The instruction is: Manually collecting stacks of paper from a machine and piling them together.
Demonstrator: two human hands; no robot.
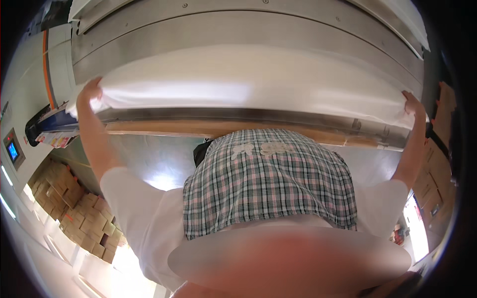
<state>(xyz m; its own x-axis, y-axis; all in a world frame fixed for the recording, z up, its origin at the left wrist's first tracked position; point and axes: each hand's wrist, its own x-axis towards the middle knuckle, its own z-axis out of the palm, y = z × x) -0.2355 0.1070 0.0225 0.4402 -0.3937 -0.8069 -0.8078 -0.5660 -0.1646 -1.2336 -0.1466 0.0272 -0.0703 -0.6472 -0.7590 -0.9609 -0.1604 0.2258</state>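
A wide white sheet (248, 79), smooth and shiny like film or cloth, stretches across the front of a grey metal machine bed (238, 30). My left hand (91, 92) is closed on its left end, where the sheet bunches and hangs a little. On the far right, my right hand (412, 104) pinches the opposite end. Both arms are spread wide, and the sheet spans the gap between them, its near edge curving above the metal front ledge (223, 114). Whether the sheet is one layer or several, I cannot tell.
A brown wooden-looking strip (174, 127) runs below the ledge, close to my checked apron (268, 174). At left stand a white cabinet with a small lit screen (13, 149) and stacked cardboard boxes (89, 223). More brown cartons (430, 184) stand at right.
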